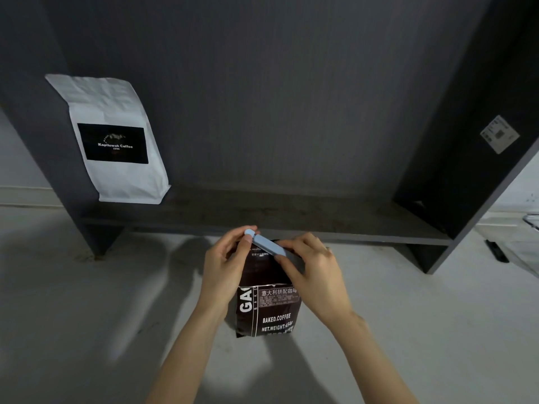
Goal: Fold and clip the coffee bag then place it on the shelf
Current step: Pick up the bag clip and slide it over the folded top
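A dark brown coffee bag [269,312] with white lettering stands upright on the pale floor, its top folded over. A light blue clip [267,242] lies along that folded top. My left hand [224,266] pinches the clip's left end and steadies the bag's left side. My right hand [313,266] presses the clip's right end with thumb and fingers. The dark grey shelf [291,220] runs just behind the bag.
A white coffee bag [113,141] with a black label leans against the shelf's left wall. The shelf's right wall [466,141] carries a small sticker. A dark object and a clear container edge lie on the floor at the far right.
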